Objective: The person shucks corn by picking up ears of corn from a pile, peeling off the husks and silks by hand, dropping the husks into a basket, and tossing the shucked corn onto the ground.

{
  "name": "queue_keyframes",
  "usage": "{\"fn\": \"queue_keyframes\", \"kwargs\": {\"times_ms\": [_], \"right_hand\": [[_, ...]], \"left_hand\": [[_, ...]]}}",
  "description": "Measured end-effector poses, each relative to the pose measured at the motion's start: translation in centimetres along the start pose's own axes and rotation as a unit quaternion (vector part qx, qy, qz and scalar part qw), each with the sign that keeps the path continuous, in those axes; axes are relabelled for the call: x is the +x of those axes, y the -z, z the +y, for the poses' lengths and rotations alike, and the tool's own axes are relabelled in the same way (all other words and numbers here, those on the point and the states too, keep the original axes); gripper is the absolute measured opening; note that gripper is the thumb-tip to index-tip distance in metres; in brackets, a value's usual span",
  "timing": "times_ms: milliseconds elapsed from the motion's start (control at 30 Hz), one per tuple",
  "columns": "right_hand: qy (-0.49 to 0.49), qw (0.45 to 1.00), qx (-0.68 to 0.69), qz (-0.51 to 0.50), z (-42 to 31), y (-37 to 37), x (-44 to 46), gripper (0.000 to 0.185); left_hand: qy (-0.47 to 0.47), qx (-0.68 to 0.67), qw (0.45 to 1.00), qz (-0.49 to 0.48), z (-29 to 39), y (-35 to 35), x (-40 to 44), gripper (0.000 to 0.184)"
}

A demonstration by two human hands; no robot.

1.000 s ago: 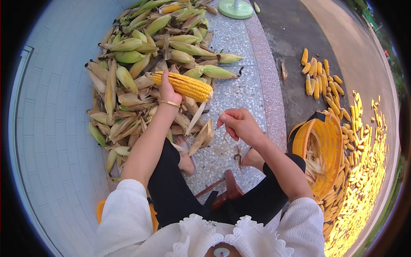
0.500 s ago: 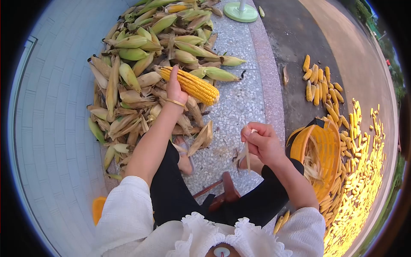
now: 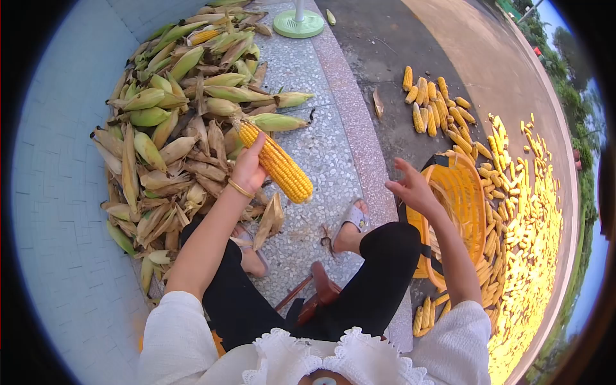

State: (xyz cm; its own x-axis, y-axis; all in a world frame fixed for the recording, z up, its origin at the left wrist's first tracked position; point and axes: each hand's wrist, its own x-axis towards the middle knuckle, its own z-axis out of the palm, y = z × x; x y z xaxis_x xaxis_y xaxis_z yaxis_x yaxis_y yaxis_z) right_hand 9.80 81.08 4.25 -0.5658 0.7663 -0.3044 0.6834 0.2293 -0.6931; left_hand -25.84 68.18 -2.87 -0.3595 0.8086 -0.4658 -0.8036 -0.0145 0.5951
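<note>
My left hand point(image 3: 249, 168) is wrapped round a bare yellow corn cob point(image 3: 280, 165), which slants down to the right over the speckled floor. Its upper end lies in front of the pile of corn in husks point(image 3: 151, 151). My right hand point(image 3: 414, 187) has its fingers spread, with nothing visible in them, at the near-left rim of the orange basket point(image 3: 476, 212). Pale husk strips point(image 3: 439, 192) lie inside the basket, partly hidden by my right forearm.
Husked cobs point(image 3: 436, 106) lie on the dark ground beyond the basket, and many more point(image 3: 526, 256) spread along the right. A green round stand base point(image 3: 298, 24) is at the top. Between my legs is a reddish-brown stool part point(image 3: 325, 285).
My right hand has moved right to the basket and opened; the pale husk strip is gone from it. My left hand has lowered the cob and tilted it more steeply. The view has turned right.
</note>
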Motion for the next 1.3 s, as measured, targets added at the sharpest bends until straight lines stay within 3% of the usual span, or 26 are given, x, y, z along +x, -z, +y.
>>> {"fn": "queue_keyframes", "kwargs": {"times_ms": [67, 133, 167, 200, 233, 267, 300, 333, 367, 400, 500, 533, 600, 633, 667, 700, 733, 767, 800, 833, 867, 933, 967, 1033, 1167, 1300], "right_hand": [[0.078, 0.981, 0.085, -0.154, -5.0, -4.8, 2.9, 0.083], [0.024, 0.942, 0.183, -0.281, -8.4, -8.2, 4.7, 0.087], [0.113, 0.950, 0.165, -0.241, -8.5, -9.7, 5.6, 0.074], [0.099, 0.932, 0.252, -0.239, -7.8, -11.1, 6.0, 0.069], [0.090, 0.906, 0.339, -0.239, -7.0, -11.6, 6.2, 0.064], [0.089, 0.908, 0.338, -0.229, -6.4, -10.7, 6.6, 0.064], [-0.027, 0.878, 0.390, -0.278, -5.9, -9.5, 6.9, 0.058], [-0.142, 0.828, 0.435, -0.323, -5.3, -8.4, 7.1, 0.053], [-0.143, 0.829, 0.437, -0.318, -3.9, -7.7, 7.3, 0.053], [-0.183, 0.816, 0.470, -0.282, -1.9, -7.3, 7.8, 0.049], [-0.245, 0.792, 0.537, -0.157, 5.1, -3.8, 8.0, 0.042], [-0.281, 0.755, 0.584, -0.105, 7.7, -1.7, 8.2, 0.038], [-0.318, 0.741, 0.592, -0.003, 14.7, 4.1, 9.3, 0.037], [-0.293, 0.746, 0.595, 0.066, 17.7, 8.0, 9.8, 0.036], [-0.228, 0.739, 0.591, 0.228, 20.1, 11.5, 10.3, 0.035], [-0.113, 0.743, 0.582, 0.309, 21.7, 14.9, 9.6, 0.045], [-0.117, 0.689, 0.572, 0.429, 24.6, 18.6, 11.0, 0.063], [-0.083, 0.720, 0.540, 0.429, 23.9, 21.0, 10.6, 0.072], [-0.082, 0.713, 0.582, 0.383, 25.7, 23.5, 11.6, 0.071], [-0.104, 0.729, 0.561, 0.377, 23.9, 23.8, 12.2, 0.061], [-0.081, 0.758, 0.543, 0.352, 23.2, 22.4, 13.2, 0.055], [-0.079, 0.810, 0.506, 0.285, 19.1, 19.1, 15.1, 0.043], [-0.104, 0.818, 0.502, 0.261, 17.7, 16.5, 16.7, 0.041], [-0.131, 0.857, 0.467, 0.175, 13.7, 9.9, 19.2, 0.033], [-0.133, 0.926, 0.353, -0.020, 4.4, -4.6, 24.8, 0.038], [-0.044, 0.973, 0.153, -0.165, -5.5, -19.0, 29.2, 0.030]], "left_hand": [[0.064, -0.006, 0.998, -0.007, -0.9, -1.5, -0.3, 0.029], [0.072, -0.007, 0.997, -0.039, -1.9, -2.0, -0.2, 0.031], [0.070, 0.035, 0.994, -0.078, -2.2, -2.3, -0.3, 0.030], [0.034, 0.104, 0.990, -0.091, -2.0, -4.0, -1.3, 0.031], [0.041, 0.106, 0.988, -0.102, -1.6, -4.9, -1.7, 0.031], [0.089, 0.217, 0.967, -0.101, -1.1, -5.5, -1.8, 0.028], [0.132, 0.324, 0.932, -0.096, -1.0, -5.6, -1.7, 0.025], [0.133, 0.325, 0.931, -0.101, -1.2, -4.8, -1.4, 0.025], [0.156, 0.398, 0.894, -0.137, -1.3, -3.6, -1.0, 0.023], [0.178, 0.469, 0.849, -0.170, -1.5, -3.1, -0.7, 0.021], [0.097, 0.446, 0.882, -0.119, -1.9, -2.5, -0.2, 0.018], [0.092, 0.446, 0.884, -0.108, -1.7, -2.5, 0.0, 0.018], [0.070, 0.465, 0.879, -0.075, -1.3, -2.8, 0.0, 0.016], [0.066, 0.470, 0.876, -0.084, -1.4, -2.6, -0.1, 0.015], [0.061, 0.475, 0.874, -0.085, -1.6, -2.4, -0.1, 0.014], [0.058, 0.482, 0.868, -0.105, -1.7, -2.3, -0.4, 0.015], [0.069, 0.501, 0.857, -0.101, -1.6, -2.8, -1.0, 0.017], [0.078, 0.525, 0.838, -0.125, -1.7, -2.4, -1.0, 0.022], [0.086, 0.530, 0.831, -0.145, -1.9, -1.9, -0.9, 0.024], [0.074, 0.556, 0.814, -0.151, -1.9, -1.8, -1.2, 0.026], [0.062, 0.581, 0.794, -0.164, -1.9, -1.7, -1.3, 0.028], [-0.016, 0.686, 0.700, -0.197, -1.8, -1.4, -1.4, 0.031], [-0.015, 0.684, 0.705, -0.188, -1.8, -0.9, -1.7, 0.031], [-0.130, 0.792, 0.558, -0.214, -1.9, 0.2, -2.5, 0.033], [-0.022, 0.832, 0.503, -0.235, 0.5, 0.5, -5.2, 0.032], [-0.051, 0.821, 0.525, -0.220, 2.1, 2.6, -6.8, 0.027]]}}
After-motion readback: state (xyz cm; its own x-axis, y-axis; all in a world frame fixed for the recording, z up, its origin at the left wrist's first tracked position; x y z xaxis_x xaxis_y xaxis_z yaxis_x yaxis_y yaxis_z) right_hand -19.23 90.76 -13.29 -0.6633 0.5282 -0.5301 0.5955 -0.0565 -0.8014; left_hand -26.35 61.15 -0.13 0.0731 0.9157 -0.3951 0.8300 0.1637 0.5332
